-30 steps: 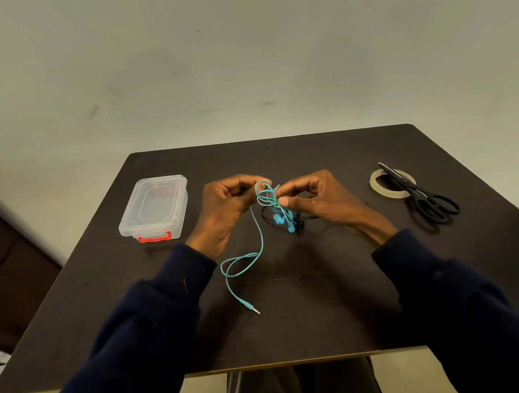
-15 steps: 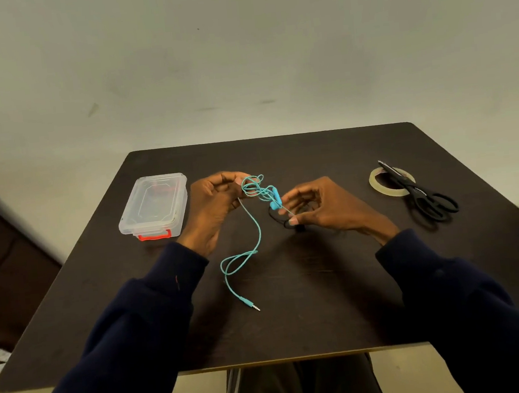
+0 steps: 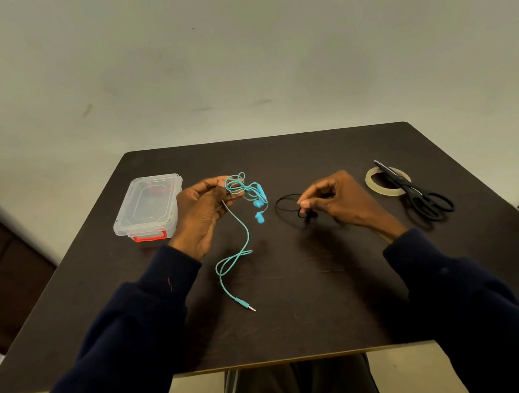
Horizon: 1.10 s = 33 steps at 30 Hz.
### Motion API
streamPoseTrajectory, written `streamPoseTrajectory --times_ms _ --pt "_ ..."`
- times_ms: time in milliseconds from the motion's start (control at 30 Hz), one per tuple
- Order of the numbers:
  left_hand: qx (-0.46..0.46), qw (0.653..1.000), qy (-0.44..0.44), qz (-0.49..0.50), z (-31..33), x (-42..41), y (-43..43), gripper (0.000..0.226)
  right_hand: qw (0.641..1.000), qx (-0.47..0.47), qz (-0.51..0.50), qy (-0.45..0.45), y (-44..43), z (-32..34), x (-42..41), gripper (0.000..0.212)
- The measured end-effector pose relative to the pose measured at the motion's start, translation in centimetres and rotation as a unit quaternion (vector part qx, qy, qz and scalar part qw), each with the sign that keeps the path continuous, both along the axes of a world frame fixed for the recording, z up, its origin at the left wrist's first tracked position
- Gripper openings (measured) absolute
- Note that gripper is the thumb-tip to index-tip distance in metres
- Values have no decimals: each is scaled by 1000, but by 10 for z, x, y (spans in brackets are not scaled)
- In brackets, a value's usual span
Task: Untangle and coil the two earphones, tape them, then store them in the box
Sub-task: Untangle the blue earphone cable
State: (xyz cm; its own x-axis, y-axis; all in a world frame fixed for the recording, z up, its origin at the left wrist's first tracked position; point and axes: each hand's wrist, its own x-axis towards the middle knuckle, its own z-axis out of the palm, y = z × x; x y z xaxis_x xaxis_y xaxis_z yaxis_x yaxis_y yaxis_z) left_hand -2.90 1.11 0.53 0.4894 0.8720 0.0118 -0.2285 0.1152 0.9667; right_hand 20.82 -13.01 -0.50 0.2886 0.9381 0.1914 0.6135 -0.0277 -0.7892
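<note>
While left hand [image 3: 201, 216] grips teal earphone [image 3: 260, 217], right hand [image 3: 339, 201] pinches black earphone [image 3: 309, 214].

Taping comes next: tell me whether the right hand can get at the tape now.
Probably not freely: the scissors lie across the tape, and the right hand pinches the black earphone.

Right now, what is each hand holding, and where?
Left hand pinches the teal earphone at its bunched cable loops; right hand pinches the black earphone by its cable loop.
</note>
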Motion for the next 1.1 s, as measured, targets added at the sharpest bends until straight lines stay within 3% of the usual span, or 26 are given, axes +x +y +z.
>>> streamPoseTrajectory --times_ms 100,200,300,333,400,500,633,767,1100 --pt "-10 1000 1 -8 0 2 -3 13 1000 7 -20 -19 1 0 -2 8" --pt "-22 999 -1 -31 2 5 -7 13 994 9 -35 -106 4 -1 -8 13" --pt "-19 997 -4 -70 4 9 -7 18 980 91 -66 -165 7 1 -14 17" --pt "-17 996 -5 -84 5 10 -8 22 979 119 -76 -146 8 4 -16 18" --pt "-4 994 -6 -106 7 12 -10 27 988 142 -51 -22 9 12 -23 20" --pt "17 992 -17 -126 11 13 -14 20 980 105 38 164 7 25 -39 27" --pt "37 990 -24 -135 16 12 -19 26 980 80 52 172 4 33 -50 24" --pt "92 990 13 -106 19 7 -24 18 970 91 66 213 -1 37 -55 26" --pt "253 965 -6 -68 22 3 -35 24 979 140 -4 147 -8 42 -64 13"
